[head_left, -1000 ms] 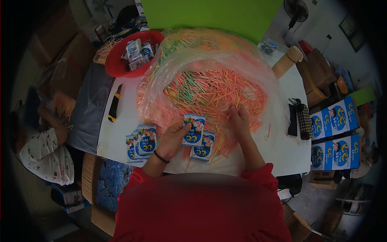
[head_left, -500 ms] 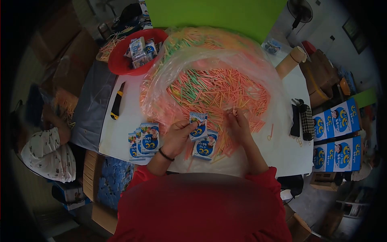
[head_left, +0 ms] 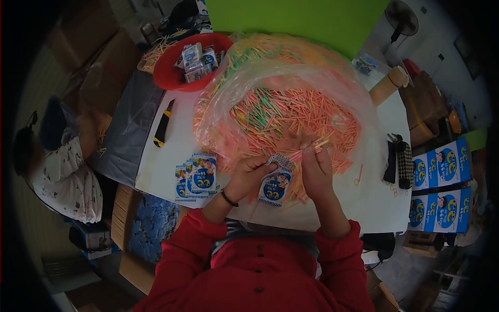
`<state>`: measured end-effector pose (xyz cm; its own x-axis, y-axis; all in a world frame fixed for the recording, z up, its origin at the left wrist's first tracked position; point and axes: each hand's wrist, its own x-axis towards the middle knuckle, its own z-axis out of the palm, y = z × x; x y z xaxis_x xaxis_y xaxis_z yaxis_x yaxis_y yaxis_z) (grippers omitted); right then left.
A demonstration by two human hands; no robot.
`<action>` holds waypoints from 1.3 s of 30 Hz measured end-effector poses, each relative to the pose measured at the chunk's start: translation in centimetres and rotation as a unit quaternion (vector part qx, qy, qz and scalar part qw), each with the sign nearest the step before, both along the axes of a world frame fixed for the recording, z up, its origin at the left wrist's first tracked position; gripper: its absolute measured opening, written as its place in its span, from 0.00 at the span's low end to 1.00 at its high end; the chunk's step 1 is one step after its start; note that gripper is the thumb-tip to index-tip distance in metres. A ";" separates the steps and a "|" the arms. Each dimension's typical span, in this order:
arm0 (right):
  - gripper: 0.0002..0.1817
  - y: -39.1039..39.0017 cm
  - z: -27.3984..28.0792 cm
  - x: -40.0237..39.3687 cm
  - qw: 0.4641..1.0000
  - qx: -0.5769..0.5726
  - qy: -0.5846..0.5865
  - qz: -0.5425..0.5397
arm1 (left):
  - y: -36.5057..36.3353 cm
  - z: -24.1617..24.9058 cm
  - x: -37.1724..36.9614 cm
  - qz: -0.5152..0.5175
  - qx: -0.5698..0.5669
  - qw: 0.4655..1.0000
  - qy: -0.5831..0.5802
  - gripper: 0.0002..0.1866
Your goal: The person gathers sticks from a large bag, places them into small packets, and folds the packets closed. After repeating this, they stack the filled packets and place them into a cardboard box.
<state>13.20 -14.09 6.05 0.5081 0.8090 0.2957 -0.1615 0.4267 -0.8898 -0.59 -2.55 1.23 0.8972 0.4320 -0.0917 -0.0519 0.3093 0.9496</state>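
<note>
My left hand (head_left: 250, 178) pinches a small printed packet (head_left: 279, 160), tilted so that its face is foreshortened. Another blue and white packet (head_left: 275, 186) lies just below it on the plastic. My right hand (head_left: 317, 167) holds a few thin pink and yellow sticks (head_left: 321, 142) between thumb and fingers. Beyond both hands, a large clear plastic bag (head_left: 218, 112) lies open, full of pink, yellow and green sticks (head_left: 280, 112). Several more packets (head_left: 204, 172) are fanned out on the white table left of my left hand.
A red bowl (head_left: 165, 70) with packets stands at the back left, near a yellow-black cutter (head_left: 162, 127). On the right are a cardboard tube (head_left: 387, 86), a checked pouch (head_left: 405, 166) and printed boxes (head_left: 442, 164). Another person (head_left: 67, 177) sits at the far left.
My right hand has come up with sticks in its fingers. The packet in my left hand has tilted and moved toward the sticks. The whole view has shifted somewhat.
</note>
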 end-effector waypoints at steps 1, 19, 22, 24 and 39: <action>0.08 0.4 -0.4 -0.1 0.999 0.000 -0.038 0.012 | 0.0 0.1 -0.1 -0.001 0.008 1.000 0.002 0.08; 0.12 -1.8 -3.9 13.0 0.762 -0.334 -0.510 -0.219 | -0.3 -1.9 -0.5 0.013 -0.164 0.974 -0.156 0.14; 0.16 -0.7 -4.8 15.0 0.646 -0.486 -0.518 -0.281 | -0.4 -2.3 -0.5 0.022 -0.105 0.988 -0.115 0.14; 0.19 1.0 -4.7 15.0 0.646 -0.498 -0.524 -0.244 | -0.5 -2.2 -0.3 0.029 -0.091 0.992 -0.081 0.14; 0.10 -1.1 -4.6 8.9 0.909 -0.321 -0.184 -0.192 | -0.2 -1.5 0.8 0.067 -0.118 0.991 -0.003 0.13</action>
<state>22.11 -15.20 1.42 0.7518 0.6586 0.0327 0.2482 -0.2366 -0.9394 0.19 -2.77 -0.28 0.8337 0.5153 -0.1986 -0.1134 0.5117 0.8516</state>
